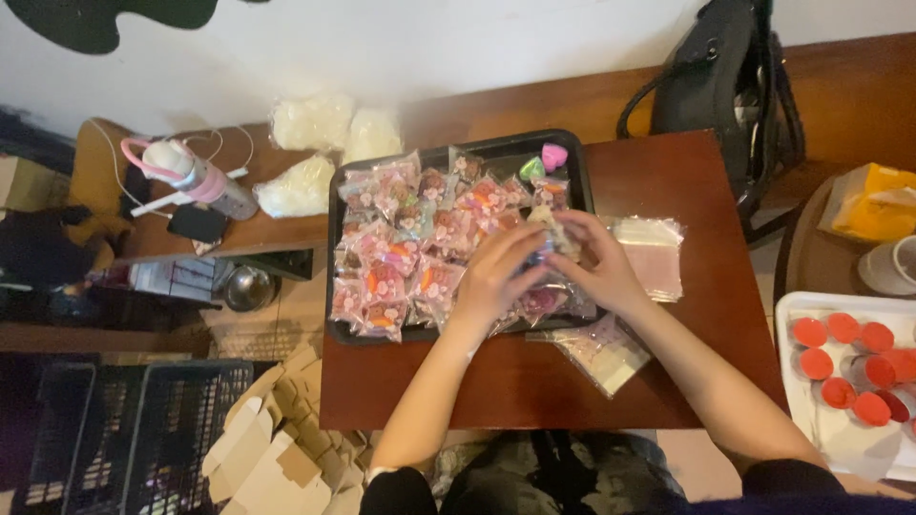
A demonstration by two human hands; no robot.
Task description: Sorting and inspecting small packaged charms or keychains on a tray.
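A black tray [336, 256] on a small brown table [687, 191] holds several small clear packets with pink prints [386, 277]. My left hand [496, 272] and my right hand [596, 267] meet over the tray's right side, fingers curled around a small packet [551, 229] held between them; the packet is mostly hidden. At the tray's far end lie a pink heart-shaped piece [554, 154] and a green one [531, 170]. A stack of empty clear bags [654, 253] lies right of the tray, and another pile of bags [601, 351] sits near the table's front.
A pink and white bottle [196, 176], a phone [197, 222] and white bagged bundles [310, 124] lie on a bench to the left. A black bag [716, 86] stands behind. A white tray with red-lidded cups [844, 367] is at right. Flattened cardboard boxes [272, 448] and black crates [134, 429] lie on the floor.
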